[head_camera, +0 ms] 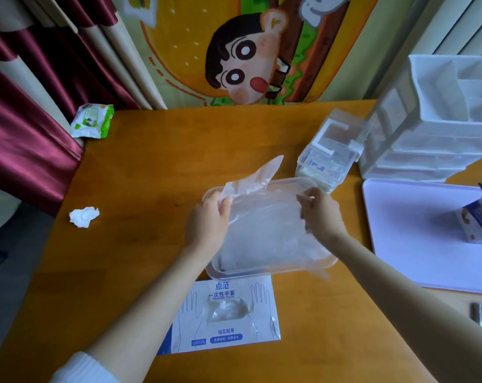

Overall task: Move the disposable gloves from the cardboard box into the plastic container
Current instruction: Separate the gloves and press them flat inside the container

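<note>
Your left hand (206,219) grips the left edge of the gloves (264,222), with its fingers curled round the film at the far left corner of the container (273,268). From this grip one loose glove tip stands up and leans past the far rim, so lower this hand first and fold the tip down inside before you let go. The box (226,316) lies flat on the table (140,167), just beside the near rim of the container. Clear film shows in its oval opening, so I judge that more gloves wait there. The bundle you hold lies mostly inside the container, but it is wide and puffed. A corner of film also hangs over the near right rim. Press the middle flat with straight fingers so the air goes out, then tuck this corner in. Your right hand (320,214) pinches the right edge of the film near the far right corner, with thumb and fingers closed on it. Keep the two hands level and pull gently apart, because the thin sheets slide on each other and can fan out. Release only when every edge is below the rim. The film may cling to your fingers, so open them slowly and lift straight up.
</note>
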Demonstrator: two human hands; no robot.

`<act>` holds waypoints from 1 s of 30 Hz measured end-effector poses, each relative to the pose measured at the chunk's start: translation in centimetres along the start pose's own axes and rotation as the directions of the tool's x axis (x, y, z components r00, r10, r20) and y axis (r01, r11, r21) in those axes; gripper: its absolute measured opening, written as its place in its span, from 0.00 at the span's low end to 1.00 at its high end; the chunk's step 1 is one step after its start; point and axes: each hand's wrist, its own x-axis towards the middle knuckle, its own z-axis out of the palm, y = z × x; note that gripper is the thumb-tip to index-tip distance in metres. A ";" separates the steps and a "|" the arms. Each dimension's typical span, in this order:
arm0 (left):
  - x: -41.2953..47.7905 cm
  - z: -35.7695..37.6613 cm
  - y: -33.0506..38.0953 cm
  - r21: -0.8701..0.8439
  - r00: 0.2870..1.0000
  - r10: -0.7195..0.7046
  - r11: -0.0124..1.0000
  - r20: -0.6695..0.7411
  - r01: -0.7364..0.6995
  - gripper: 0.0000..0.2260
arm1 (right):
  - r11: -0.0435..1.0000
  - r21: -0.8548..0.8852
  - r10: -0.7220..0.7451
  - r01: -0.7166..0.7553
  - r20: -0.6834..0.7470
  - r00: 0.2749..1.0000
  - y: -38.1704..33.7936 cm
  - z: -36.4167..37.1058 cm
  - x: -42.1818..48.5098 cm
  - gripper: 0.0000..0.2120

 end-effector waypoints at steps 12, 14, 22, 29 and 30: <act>-0.9 1.1 1.1 0.449 0.821 0.452 0.689 0.348 -0.569 0.15 | 0.479 -0.775 -0.239 0.412 0.337 0.911 1.8 3.9 2.6 0.16; -1.3 2.3 1.0 0.435 0.792 0.398 0.676 0.464 -0.594 0.14 | 0.448 -0.792 -0.221 0.416 0.352 0.909 2.2 4.3 3.0 0.14; -0.7 6.2 -1.0 0.625 0.655 -0.140 0.498 0.742 -0.601 0.29 | 0.378 -0.809 -0.281 0.451 0.364 0.888 1.8 4.7 3.1 0.10; -0.4 7.3 -1.2 0.660 0.709 -0.083 0.456 0.700 -0.597 0.24 | 0.259 -0.474 -0.701 0.842 0.508 0.501 0.4 5.8 -0.1 0.12; -0.4 7.2 -1.2 0.664 0.709 -0.072 0.427 0.702 -0.614 0.24 | 0.325 -0.477 -0.585 0.817 0.577 0.570 0.2 5.8 0.0 0.12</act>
